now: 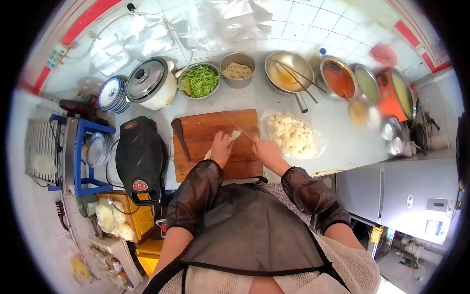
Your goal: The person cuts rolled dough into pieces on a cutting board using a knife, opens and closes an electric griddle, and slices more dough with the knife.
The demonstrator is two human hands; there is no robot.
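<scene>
Brown board (214, 142), black appliance (141, 159), seemingly orange pot (393, 95)

Knife (239, 127) and pale strip (235, 136) at the cutting board (200, 128)
The narrow-looking blade slants over the board, handle in the right hand (268, 153); the whitish strip lies diagonally on it, partly hidden beneath the left hand (222, 149).

The head camera is worn at head height and faces forward and steeply down. Its wide, round field curves straight edges and ends in dark corners. The left hand (223, 149) and right hand (268, 153) lie near the centre, at middle range, over the surface (338, 147). The apron (259, 235), below the hands, is nearest the lens. The tiled wall (301, 27), beyond the hands, is farther off. A metal cabinet (404, 196) falls right of the right hand.
</scene>
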